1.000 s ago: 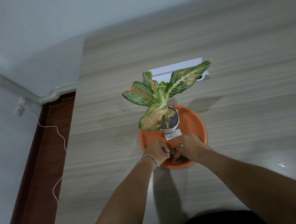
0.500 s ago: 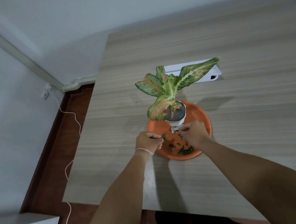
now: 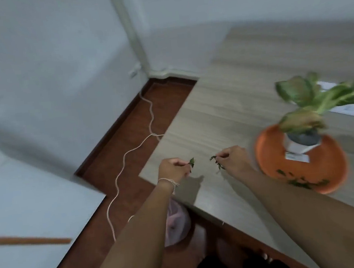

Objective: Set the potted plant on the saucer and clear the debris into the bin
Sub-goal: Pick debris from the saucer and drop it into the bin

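The small potted plant [image 3: 302, 121], with mottled green and yellowing leaves in a white pot, stood on the round orange plastic saucer [image 3: 299, 161], toward its far side, and dark green leaf scraps [image 3: 299, 181] lay scattered along the saucer's near rim. Just left of the saucer, above the pale wood-grain table [image 3: 223, 107], both bare forearms reached forward: the right hand [image 3: 231, 158] was pinched on a small cluster of green debris [image 3: 216, 162], and the left hand [image 3: 172, 169], a thin string bracelet at its wrist, was pinched on another green scrap [image 3: 192, 161]. The hands were close together but apart. Half a second before, both hands had been over the saucer's near edge picking at the scraps; since then they had moved left off the saucer toward the table's corner, and the view had swung left and blurred. Below that corner, partly hidden by the left forearm, sat a pinkish bag-lined bin [image 3: 177, 222] on the reddish-brown floor [image 3: 131, 160], where a white cable [image 3: 119, 176] trailed.
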`<control>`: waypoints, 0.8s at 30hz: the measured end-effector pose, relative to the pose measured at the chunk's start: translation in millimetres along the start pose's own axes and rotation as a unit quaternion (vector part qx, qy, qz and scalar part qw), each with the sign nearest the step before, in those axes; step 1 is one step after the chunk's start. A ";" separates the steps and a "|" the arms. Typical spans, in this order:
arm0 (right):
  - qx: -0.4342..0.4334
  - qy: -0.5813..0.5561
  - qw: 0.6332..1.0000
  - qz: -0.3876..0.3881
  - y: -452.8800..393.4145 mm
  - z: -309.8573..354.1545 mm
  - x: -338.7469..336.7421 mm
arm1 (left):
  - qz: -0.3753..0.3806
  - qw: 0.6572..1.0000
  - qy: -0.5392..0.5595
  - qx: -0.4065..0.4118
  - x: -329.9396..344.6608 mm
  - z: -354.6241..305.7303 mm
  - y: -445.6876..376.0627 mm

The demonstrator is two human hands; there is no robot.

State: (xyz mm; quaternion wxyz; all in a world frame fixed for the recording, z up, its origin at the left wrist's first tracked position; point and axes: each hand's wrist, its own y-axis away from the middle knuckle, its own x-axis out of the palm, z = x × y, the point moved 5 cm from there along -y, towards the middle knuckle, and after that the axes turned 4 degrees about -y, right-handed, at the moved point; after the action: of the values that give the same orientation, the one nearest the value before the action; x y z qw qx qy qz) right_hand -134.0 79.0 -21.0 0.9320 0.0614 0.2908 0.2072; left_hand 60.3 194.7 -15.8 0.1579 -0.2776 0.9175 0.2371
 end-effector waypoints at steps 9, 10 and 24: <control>-0.141 0.055 0.974 0.168 43.1 111.5 194.1 | -0.139 0.986 0.017 -0.094 -169.4 130.6 29.7; -0.150 0.062 0.970 0.181 48.9 116.6 207.8 | -0.142 0.984 0.026 -0.107 -175.6 142.0 34.9; -0.117 0.099 0.965 0.215 52.0 116.4 283.3 | -0.156 0.974 0.055 -0.156 -197.5 205.6 29.8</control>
State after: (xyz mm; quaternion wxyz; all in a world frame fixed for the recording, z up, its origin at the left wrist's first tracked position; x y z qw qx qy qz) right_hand 124.8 246.4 -59.3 0.8327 -0.0082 0.3357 0.4402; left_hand 232.6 409.8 -94.5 0.0967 -0.4513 0.8217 0.3344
